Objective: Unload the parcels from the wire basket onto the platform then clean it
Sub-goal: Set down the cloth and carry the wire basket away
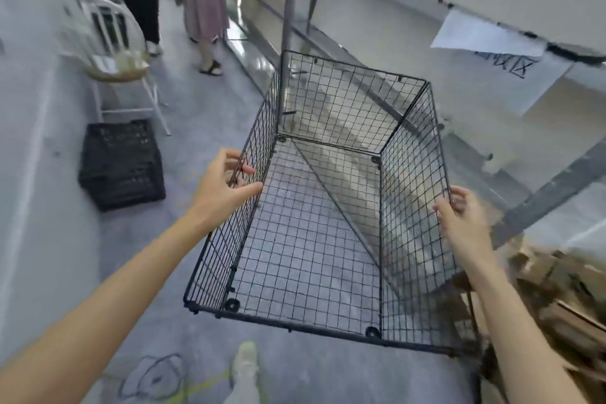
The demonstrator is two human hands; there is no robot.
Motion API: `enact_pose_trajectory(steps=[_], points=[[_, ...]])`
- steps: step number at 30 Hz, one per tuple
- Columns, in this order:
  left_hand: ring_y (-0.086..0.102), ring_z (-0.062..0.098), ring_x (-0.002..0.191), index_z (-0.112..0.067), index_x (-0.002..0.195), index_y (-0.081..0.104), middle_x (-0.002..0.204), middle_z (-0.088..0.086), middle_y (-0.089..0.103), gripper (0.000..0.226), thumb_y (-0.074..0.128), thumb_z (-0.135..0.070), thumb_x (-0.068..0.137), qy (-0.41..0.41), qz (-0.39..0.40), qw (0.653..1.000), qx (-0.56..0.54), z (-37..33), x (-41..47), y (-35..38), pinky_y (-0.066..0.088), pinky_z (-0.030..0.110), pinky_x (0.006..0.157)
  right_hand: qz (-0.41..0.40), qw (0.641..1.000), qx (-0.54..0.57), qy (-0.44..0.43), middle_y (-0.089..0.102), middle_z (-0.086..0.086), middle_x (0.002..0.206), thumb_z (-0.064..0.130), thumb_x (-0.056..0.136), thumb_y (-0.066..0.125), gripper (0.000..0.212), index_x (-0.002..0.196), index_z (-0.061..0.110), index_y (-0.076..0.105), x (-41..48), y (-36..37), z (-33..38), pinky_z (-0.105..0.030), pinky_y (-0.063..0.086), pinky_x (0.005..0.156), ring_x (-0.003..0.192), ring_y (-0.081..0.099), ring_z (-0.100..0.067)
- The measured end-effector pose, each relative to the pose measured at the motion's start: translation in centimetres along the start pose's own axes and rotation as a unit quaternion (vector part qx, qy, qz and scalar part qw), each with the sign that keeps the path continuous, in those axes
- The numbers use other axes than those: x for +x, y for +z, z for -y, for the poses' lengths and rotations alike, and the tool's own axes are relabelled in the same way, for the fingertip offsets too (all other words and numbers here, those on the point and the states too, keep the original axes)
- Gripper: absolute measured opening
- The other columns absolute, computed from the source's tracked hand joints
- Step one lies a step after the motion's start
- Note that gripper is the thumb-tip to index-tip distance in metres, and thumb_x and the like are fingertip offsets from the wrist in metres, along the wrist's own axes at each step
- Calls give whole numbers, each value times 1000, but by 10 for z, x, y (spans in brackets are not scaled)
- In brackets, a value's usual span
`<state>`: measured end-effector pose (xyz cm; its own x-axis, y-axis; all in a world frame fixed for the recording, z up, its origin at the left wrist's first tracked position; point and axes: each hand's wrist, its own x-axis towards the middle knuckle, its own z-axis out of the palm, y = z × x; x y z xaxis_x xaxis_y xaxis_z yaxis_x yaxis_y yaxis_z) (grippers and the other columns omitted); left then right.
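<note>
A grey metal platform [475,102] runs beyond the right hand, with a white sheet [511,59] hanging from its edge that bears black boxed marks too blurred to read. Between the hands the rectangular black wire basket [314,239] holds nothing, its square grid letting the grey speckled floor [180,128] show through. The left hand [226,187] pinches the left wall's top wire and the right hand [459,216] grips the right wall's rim, while a black slatted plastic crate [121,164] sits left of the left hand and brown cardboard [564,298] lies right of the right forearm.
</note>
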<state>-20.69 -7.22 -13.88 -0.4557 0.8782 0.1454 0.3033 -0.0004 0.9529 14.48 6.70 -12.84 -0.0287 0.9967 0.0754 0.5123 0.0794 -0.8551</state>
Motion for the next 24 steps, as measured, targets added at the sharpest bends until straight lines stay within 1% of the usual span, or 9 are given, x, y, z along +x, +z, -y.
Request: enact_pose_trajectory(steps=[4, 7, 9, 11, 14, 16, 18, 22, 24], points=[[58, 16, 86, -11, 118, 50, 110, 10, 63, 42, 74, -7, 84, -10, -56, 998, 13, 23, 39, -41, 50, 21, 77, 49, 998, 13, -28, 62, -5, 122, 25, 100, 52, 32, 132, 24, 46, 56, 71, 26, -50, 49, 99, 110, 60, -25], [56, 13, 77, -18, 116, 50, 109, 4, 64, 42, 76, -13, 83, -25, -83, 996, 26, 43, 76, -76, 53, 39, 85, 88, 995, 24, -48, 61, -9, 123, 22, 100, 53, 32, 131, 22, 47, 102, 128, 51, -45, 48, 94, 100, 58, -19], [60, 14, 80, -25, 113, 51, 106, 1, 65, 43, 78, -17, 81, -33, -105, 993, 35, 55, 101, -102, 55, 47, 87, 109, 992, 31, -63, 61, -11, 122, 20, 100, 53, 33, 133, 17, 48, 131, 167, 71, -40, 47, 89, 95, 55, -14], [62, 13, 86, -30, 108, 51, 104, -1, 66, 43, 80, -16, 79, -29, -133, 990, 47, 63, 121, -121, 54, 42, 91, 123, 989, 35, -76, 61, -10, 123, 19, 99, 53, 36, 135, 15, 48, 154, 200, 86, -41, 46, 91, 97, 54, -16], [62, 13, 83, -20, 113, 51, 103, 1, 66, 42, 77, -9, 81, -39, -175, 982, 60, 80, 151, -150, 53, 28, 87, 149, 984, 32, -94, 62, -5, 118, 17, 100, 52, 31, 130, 21, 48, 186, 255, 113, -42, 47, 89, 90, 55, -11], [59, 14, 78, -16, 115, 49, 102, 2, 66, 43, 76, -8, 82, -49, -198, 977, 55, 89, 168, -168, 52, 29, 83, 159, 980, 27, -116, 64, -2, 115, 18, 100, 51, 28, 127, 25, 46, 203, 289, 132, -47, 49, 90, 94, 59, -16], [58, 15, 76, -15, 116, 49, 103, 2, 66, 43, 76, -9, 83, -60, -215, 973, 56, 98, 185, -187, 52, 30, 82, 174, 975, 23, -133, 63, -4, 118, 19, 100, 51, 30, 130, 23, 47, 223, 322, 151, -50, 50, 92, 101, 60, -21], [56, 19, 75, -9, 120, 48, 106, 7, 65, 44, 74, -7, 85, -81, -262, 960, 58, 120, 223, -219, 51, 21, 76, 212, 964, 24, -158, 63, -8, 121, 17, 100, 51, 34, 134, 13, 48, 267, 394, 184, -35, 46, 79, 92, 53, -16], [56, 20, 79, -9, 121, 48, 108, 7, 65, 44, 73, -7, 85, -93, -281, 953, 61, 134, 245, -235, 49, 14, 73, 230, 958, 17, -169, 65, -5, 117, 17, 100, 50, 32, 132, 15, 48, 290, 432, 199, -38, 47, 81, 93, 56, -15]])
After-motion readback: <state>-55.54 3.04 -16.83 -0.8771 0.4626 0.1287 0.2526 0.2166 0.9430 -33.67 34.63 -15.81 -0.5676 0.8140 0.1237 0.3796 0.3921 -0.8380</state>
